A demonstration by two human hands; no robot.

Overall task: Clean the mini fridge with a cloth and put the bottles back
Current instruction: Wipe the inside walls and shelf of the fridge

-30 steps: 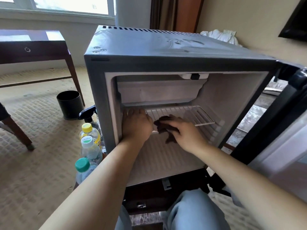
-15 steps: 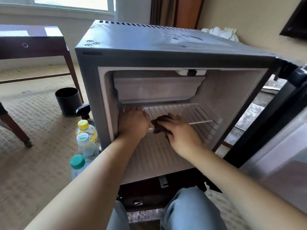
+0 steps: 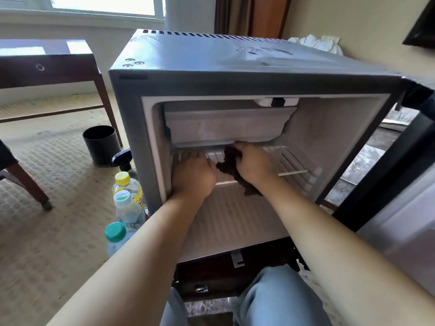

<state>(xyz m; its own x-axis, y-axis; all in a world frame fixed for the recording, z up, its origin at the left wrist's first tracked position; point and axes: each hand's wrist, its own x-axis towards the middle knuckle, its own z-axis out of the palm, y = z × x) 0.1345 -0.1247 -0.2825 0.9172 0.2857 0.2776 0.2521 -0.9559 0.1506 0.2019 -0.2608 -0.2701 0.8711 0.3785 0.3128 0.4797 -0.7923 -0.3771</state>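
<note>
Inside the open mini fridge (image 3: 211, 74), on the wire shelf (image 3: 289, 161): left hand (image 3: 193, 175) laid palm down at the shelf's left end, fingers straight and close together, holding nothing. Just right of it, right hand (image 3: 253, 164) curled over a dark brown cloth (image 3: 229, 164), bunched under palm and fingers, directly beneath the freezer box (image 3: 223, 125); one corner of cloth hanging below the wrist, past the shelf's front edge. Left of the left hand, outside the fridge wall, on the carpet (image 3: 58, 231): yellow-capped bottle (image 3: 128, 187) farthest, white-capped bottle (image 3: 127, 208) next, green-capped bottle (image 3: 116, 234) nearest, partly hidden by the left forearm. Beyond the yellow cap, a black spray trigger (image 3: 123, 158); farther left, a black bin (image 3: 102, 144) beside a leg of the dark wooden table (image 3: 47, 64). Right of the right hand, fridge door (image 3: 388, 184) swung wide.
</note>
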